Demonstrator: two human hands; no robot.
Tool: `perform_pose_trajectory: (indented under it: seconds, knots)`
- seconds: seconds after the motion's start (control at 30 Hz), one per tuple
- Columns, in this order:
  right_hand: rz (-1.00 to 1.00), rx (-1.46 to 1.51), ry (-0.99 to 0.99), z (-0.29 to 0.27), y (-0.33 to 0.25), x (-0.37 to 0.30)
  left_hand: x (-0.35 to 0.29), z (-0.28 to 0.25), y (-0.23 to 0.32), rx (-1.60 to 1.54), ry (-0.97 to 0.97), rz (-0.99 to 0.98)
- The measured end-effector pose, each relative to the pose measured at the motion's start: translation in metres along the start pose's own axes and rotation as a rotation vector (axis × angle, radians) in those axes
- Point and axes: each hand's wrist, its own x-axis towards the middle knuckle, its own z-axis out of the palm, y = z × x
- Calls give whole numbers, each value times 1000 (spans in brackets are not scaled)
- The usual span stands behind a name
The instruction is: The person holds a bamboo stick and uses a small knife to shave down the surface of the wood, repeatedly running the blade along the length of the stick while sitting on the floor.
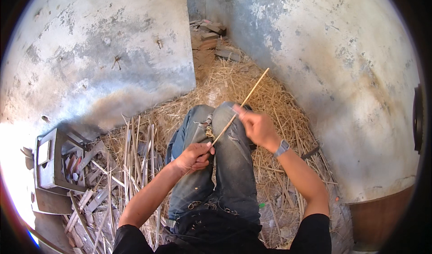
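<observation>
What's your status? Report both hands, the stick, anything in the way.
Left hand closed on near end of thin stick. Right hand at its middle, motion-blurred, grip unclear. Stick slants away rightward over jeans; far end unobstructed.

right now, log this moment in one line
left hand: gripping near end of thin stick | right hand: at stick's middle, partly blurred | stick: slanting rightward over jeans
</observation>
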Motion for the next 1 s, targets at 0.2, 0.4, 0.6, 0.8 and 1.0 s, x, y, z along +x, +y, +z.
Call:
perform_pose_trajectory:
  seconds: [0.2,0.4,0.6,0.8,1.0]
  knots:
    - [-224,-105,-143,10,-30,-25,0,-2,-3,44,15,19]
    - [-70,91,-32,7,-4,-17,5,3,-5,69,10,48]
    - [-109,156,-12,9,-4,-21,-1,4,-6,79,18,64]
    - [99,202,171,-8,-29,-22,3,11,-10,224,90,120]
    - [121,267,39,15,-55,-26,10,26,-26,404,200,276]
